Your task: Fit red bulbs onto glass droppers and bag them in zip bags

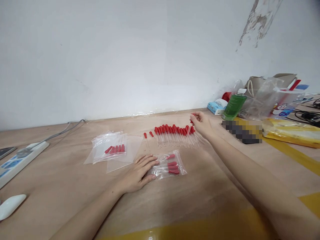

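Note:
My left hand (142,173) lies flat with its fingers outstretched, resting on the left end of a clear zip bag (183,166). Several red-bulbed droppers (173,166) are inside that bag, bulbs to the right. Farther right, my right hand (201,123) is closed in a pinch on the red bulb of one dropper (189,128), whose clear stem points down. Just beneath and to the left of it, a long row of droppers (172,130) lies with bulbs away from me. Two single droppers (145,135) lie at the row's left end.
Left of the row is a stack of clear bags (100,151), with several red bulbs showing in the top one. A power strip (22,160) and a white mouse (12,206) are at far left. At right stand a green bottle (234,105), a tissue pack (216,107) and plastic bags (260,100).

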`<state>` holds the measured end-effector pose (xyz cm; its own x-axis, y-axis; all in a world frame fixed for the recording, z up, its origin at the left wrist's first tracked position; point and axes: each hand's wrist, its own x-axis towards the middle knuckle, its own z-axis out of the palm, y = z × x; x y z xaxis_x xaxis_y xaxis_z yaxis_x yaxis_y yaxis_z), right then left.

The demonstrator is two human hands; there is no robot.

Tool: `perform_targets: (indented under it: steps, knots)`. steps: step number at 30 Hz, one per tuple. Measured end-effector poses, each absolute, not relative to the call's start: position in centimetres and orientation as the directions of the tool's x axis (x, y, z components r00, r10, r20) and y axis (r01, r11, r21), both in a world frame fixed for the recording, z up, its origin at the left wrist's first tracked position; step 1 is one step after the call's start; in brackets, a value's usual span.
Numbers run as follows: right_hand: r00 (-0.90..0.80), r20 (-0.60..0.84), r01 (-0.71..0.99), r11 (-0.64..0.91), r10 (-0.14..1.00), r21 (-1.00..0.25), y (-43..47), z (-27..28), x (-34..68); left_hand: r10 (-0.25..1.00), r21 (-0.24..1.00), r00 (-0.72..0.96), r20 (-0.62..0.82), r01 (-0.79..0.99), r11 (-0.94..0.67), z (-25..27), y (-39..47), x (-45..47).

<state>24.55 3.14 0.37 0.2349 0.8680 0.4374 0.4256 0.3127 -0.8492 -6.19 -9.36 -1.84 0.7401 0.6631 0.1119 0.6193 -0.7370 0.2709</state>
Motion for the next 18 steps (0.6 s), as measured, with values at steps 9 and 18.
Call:
perform_targets:
  steps: [9, 18]
  knots:
    - [0.343, 0.152, -0.138, 0.210, 0.927, -0.968, -3.9, -4.2, 24.8, 0.660, 0.262, 0.743, 0.110, 0.619, -0.741, -1.8, -9.4, -6.2]
    - [0.229, -0.018, -0.311, 0.056, 0.973, -0.949, -5.2, -5.3, 22.4, 0.661, 0.241, 0.743, 0.105, 0.626, -0.742, -1.8, -9.4, -6.2]
